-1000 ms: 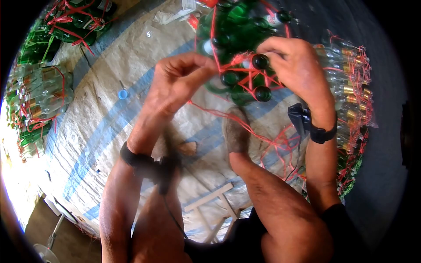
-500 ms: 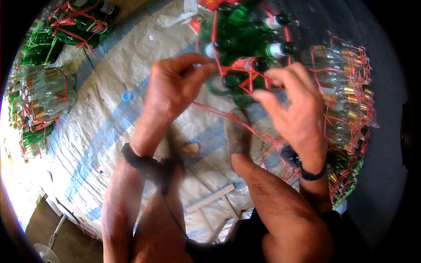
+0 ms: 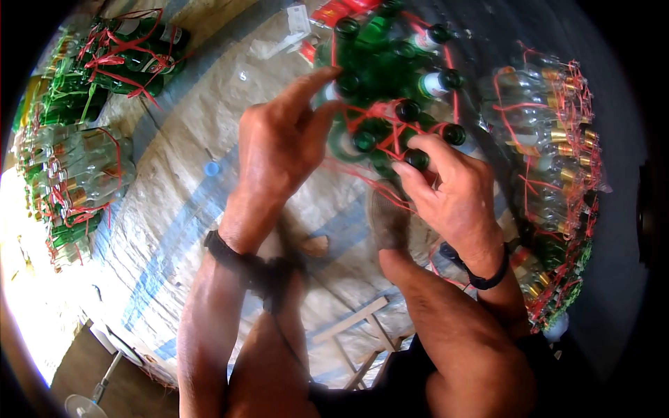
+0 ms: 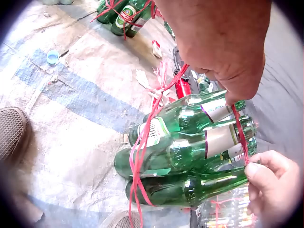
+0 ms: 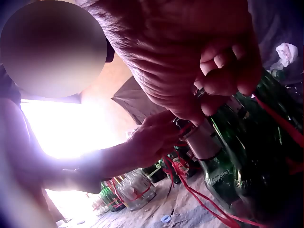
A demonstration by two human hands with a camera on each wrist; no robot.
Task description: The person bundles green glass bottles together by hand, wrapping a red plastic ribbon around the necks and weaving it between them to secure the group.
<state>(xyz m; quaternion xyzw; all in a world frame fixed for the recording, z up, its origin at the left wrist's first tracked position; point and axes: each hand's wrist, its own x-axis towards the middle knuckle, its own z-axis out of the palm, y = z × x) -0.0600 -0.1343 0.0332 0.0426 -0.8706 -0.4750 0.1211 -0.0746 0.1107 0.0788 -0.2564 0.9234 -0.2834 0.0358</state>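
Note:
A bundle of green glass bottles (image 3: 376,52) stands before the person's feet, bound with red plastic string (image 4: 241,130) round the bodies and necks. At the bundle's left side, the left hand (image 3: 282,150) has its index finger stretched along the necks and its thumb at the string. The left wrist view shows this hand (image 4: 221,47) holding one end of a taut stretch of string across the necks. The right hand (image 3: 456,191) pinches the string between thumb and forefinger by the nearest bottle necks. Most of the left hand's fingertips are hidden.
Tied bundles of clear bottles stand at left (image 3: 94,164) and right (image 3: 540,125), with more green bottles (image 3: 143,52) at upper left. A blue cap (image 3: 212,168) lies on the pale, blue-striped sheet (image 3: 174,202). A shoe (image 3: 389,219) is close below the bundle.
The right hand left the string at the necks, drew back with spread fingers, then came in lower and pinched the string. The left index finger has straightened forward.

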